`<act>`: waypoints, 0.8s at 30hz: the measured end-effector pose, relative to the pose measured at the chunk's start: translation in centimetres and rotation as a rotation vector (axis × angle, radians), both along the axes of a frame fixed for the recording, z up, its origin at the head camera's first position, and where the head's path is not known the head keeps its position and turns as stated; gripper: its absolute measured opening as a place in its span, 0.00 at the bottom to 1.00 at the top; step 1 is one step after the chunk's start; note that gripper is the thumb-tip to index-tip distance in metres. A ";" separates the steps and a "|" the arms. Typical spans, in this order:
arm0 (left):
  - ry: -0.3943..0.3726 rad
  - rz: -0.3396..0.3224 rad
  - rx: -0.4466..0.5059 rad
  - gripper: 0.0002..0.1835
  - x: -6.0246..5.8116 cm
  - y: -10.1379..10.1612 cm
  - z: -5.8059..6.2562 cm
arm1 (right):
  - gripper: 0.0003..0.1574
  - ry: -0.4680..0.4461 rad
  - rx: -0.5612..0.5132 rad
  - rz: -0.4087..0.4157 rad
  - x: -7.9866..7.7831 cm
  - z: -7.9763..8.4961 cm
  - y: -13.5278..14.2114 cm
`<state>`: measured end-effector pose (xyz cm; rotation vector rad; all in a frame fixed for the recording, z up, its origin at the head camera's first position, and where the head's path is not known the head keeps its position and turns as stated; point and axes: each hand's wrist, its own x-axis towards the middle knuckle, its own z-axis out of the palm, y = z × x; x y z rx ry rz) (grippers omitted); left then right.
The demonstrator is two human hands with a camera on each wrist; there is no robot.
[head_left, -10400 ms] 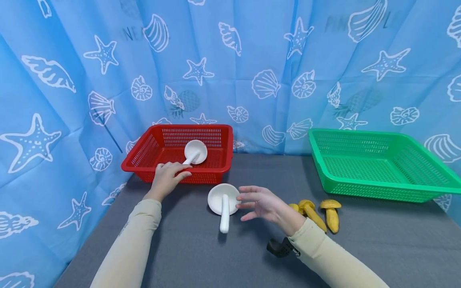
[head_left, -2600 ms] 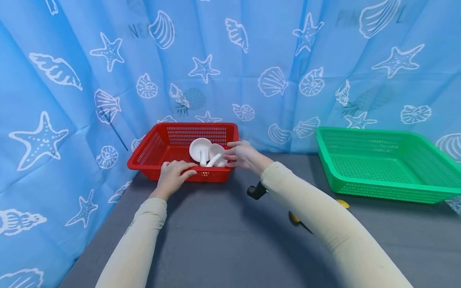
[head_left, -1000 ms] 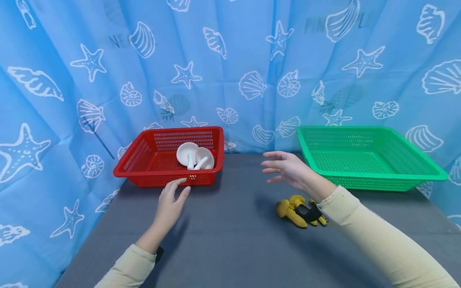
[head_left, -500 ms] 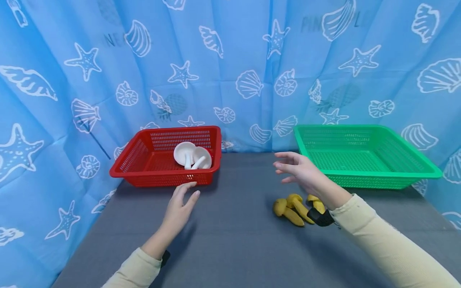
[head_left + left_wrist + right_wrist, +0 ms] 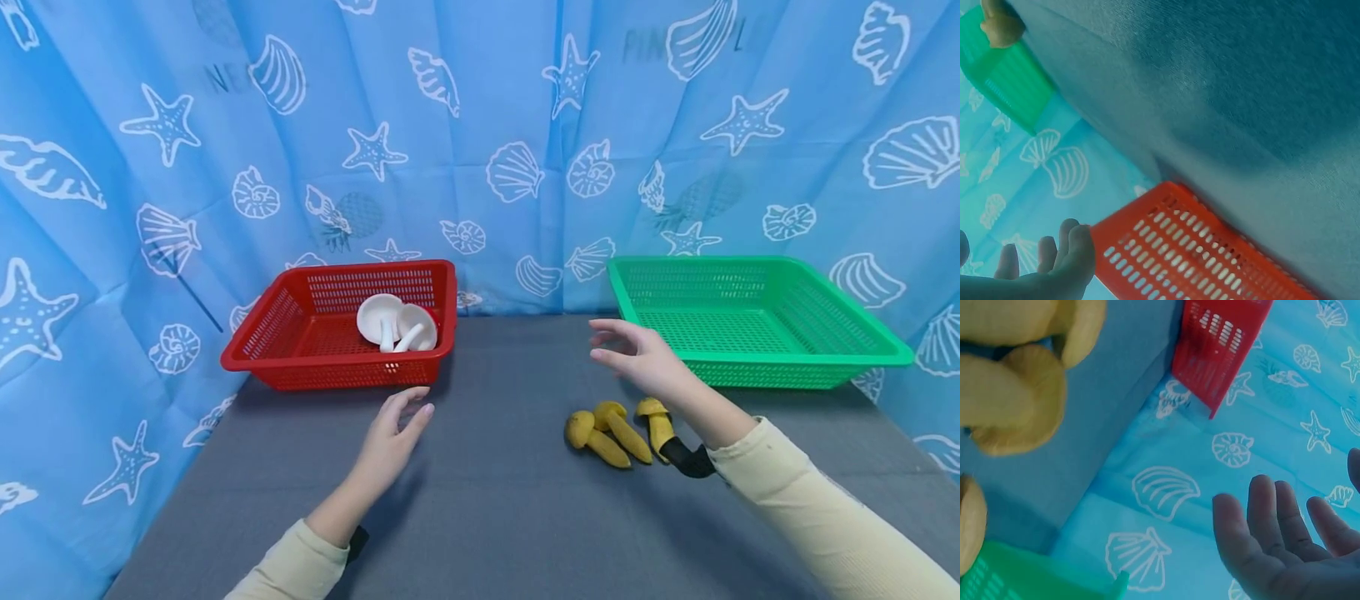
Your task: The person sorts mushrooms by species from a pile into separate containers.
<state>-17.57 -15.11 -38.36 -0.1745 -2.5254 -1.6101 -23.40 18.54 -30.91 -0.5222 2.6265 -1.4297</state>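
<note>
My left hand (image 5: 386, 442) hovers over the table in front of the red basket (image 5: 307, 360), fingers relaxed and nothing in them. Two white mushrooms (image 5: 378, 321) lie side by side in that basket, stems toward me. On the right, my right hand (image 5: 645, 358) is raised above three yellow mushrooms (image 5: 596, 440), its fingers loosely bent and holding nothing. The yellow mushrooms lie on the table; a black wrist strap overlaps the rightmost one. The right wrist view shows yellow mushrooms (image 5: 1029, 400) up close and the fingers (image 5: 1263, 512) spread apart from them.
A green basket (image 5: 810, 360) stands at the back right, behind the right hand, with nothing seen inside. Grey cloth (image 5: 480, 500) covers the table. A blue curtain (image 5: 480, 125) with shell prints hangs directly behind both baskets.
The white mushroom that lay on the table is now in the red basket with the other. My right hand has gone right, over the yellow mushrooms; my left has left the basket rim.
</note>
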 end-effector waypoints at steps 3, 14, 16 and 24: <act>-0.014 -0.013 -0.003 0.20 0.1 0.4 0.1 | 0.34 0.064 0.055 -0.009 0.3 -0.1 0.5; -0.078 -0.071 0.028 0.20 0.2 1.8 -0.2 | 0.34 0.208 0.222 -0.075 1.0 0.0 1.8; -0.096 -0.076 0.040 0.20 0.3 2.0 -0.2 | 0.35 0.221 0.248 -0.086 1.2 0.1 2.1; -0.140 -0.110 0.078 0.22 0.4 3.0 -0.2 | 0.36 0.302 0.351 -0.107 1.3 -0.1 3.6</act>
